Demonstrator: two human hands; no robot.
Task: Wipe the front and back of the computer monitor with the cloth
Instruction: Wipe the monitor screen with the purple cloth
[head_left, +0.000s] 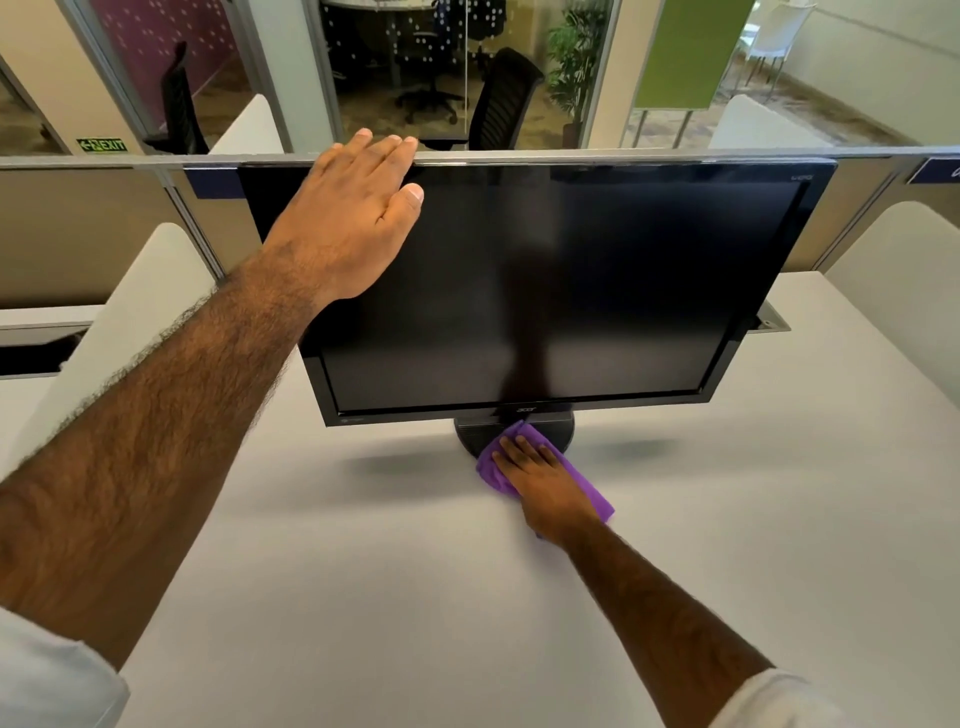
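Cloth (492, 470): purple, soft and light, lying on the white desk (363, 571) at lower centre of the frame. Its far corner touches the round stand base (466, 435), and its long axis runs diagonally from upper left to lower right. The right hand (545, 483) presses it flat with straight fingers and does not pinch it. The fabric will bunch and fold easily, so gather it into a pad under the palm before lifting. Behind it, the monitor (571, 286) stands upright on the base. The dark screen faces the viewer, its long axis runs left to right, and its top edge sits at the level of the partition rail (727, 155). Treat the panel as stiff but fragile, with a glossy face that is likely to smear, and as top-heavy on its single stand. Take hold at the bezel or top edge, not on the screen. The left hand (348, 218), in the upper left of the frame, lies there with fingers extended over the top edge and thumb in front of the glass, bracing and not gripping. The back of the monitor is not visible. Beyond the rail, a glass wall shows an office chair (501, 104) and a plant (574, 57).
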